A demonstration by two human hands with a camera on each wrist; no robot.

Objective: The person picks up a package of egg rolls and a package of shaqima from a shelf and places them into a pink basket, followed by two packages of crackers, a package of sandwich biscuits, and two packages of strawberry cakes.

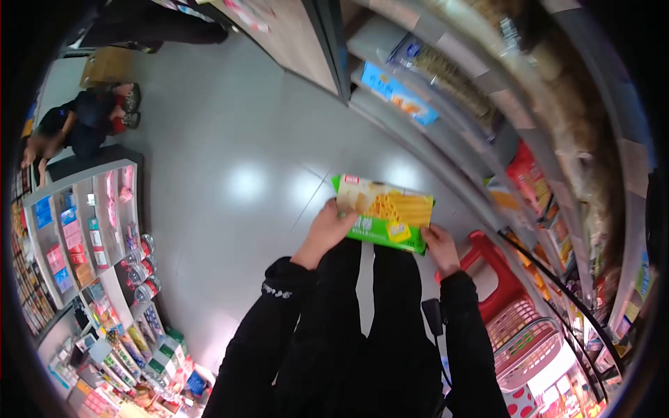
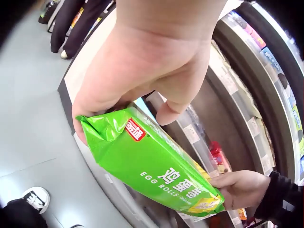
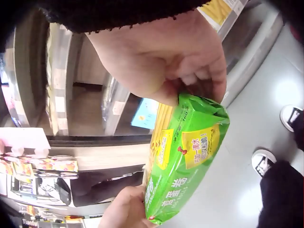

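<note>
A green packet of egg rolls [image 1: 387, 213] is held out in front of the body, its pictured face with yellow rolls turned up in the head view. My left hand [image 1: 333, 226] grips its left end, thumb on the upper face. At the opposite end, my right hand [image 1: 440, 247] pinches the corner. In the left wrist view, the packet's side [image 2: 156, 164] reads "EGG ROLLS", and the left hand [image 2: 142, 71] spans the crimped end. The right wrist view shows the right hand [image 3: 166, 61] with fingers curled at the folded end of the packet [image 3: 187, 156].
Shelves [image 1: 460, 153] with packaged food curve along the right, a blue packet [image 1: 398, 93] on one. A red shopping basket [image 1: 519, 334] stands by my right side. Stocked display racks [image 1: 80, 230] line the left, with a crouching person [image 1: 83, 122] beyond. Grey floor [image 1: 223, 139] lies between.
</note>
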